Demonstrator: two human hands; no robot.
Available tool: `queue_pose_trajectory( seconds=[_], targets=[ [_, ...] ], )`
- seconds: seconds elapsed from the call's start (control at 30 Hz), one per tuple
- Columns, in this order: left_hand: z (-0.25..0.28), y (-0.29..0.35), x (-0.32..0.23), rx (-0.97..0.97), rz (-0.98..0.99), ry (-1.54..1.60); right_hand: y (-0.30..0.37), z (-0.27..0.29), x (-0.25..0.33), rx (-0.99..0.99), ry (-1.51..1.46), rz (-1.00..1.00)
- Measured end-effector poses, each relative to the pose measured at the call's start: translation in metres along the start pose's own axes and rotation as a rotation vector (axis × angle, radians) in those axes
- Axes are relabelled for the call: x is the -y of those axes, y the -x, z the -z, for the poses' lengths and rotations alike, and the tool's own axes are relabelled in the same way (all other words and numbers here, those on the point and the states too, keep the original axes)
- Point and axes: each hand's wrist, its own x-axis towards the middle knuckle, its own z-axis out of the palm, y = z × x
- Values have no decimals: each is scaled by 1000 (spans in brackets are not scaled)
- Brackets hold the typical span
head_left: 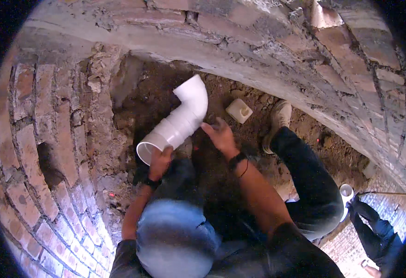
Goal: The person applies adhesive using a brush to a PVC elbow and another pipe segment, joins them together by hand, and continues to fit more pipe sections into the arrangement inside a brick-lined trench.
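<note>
Pipe (185, 121) near my feed's centre, container (236, 111) on soil (219, 95) at its three o'clock, boot (280, 118) beyond, brick wall (25, 144) at nine.

Brick walls (26, 143), bare soil (256, 127) and white pipe (177, 124) suggest a building site.

worn brick wall (26, 201) at left, brown soil floor (307, 124), bright brickwork (393, 208) lower right

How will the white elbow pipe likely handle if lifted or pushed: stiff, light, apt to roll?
The white elbow pipe is probably stiff: its mouth looks round with the left hand at the rim. Likely light for its size, since the open end shows a hollow, thin-walled tube. Its bend would probably stop it rolling freely; it may rock instead.
</note>
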Motion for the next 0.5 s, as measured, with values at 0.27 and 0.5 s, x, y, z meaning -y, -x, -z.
queue_pose_trajectory(
  seconds=[0.27,0.5],
  targets=[
    [51,9,-62,153,126,186,-39,-13,13,222,-609,58],
    [39,17,-45,22,283,486,-21,-45,26,-48,-620,38]
  ],
)
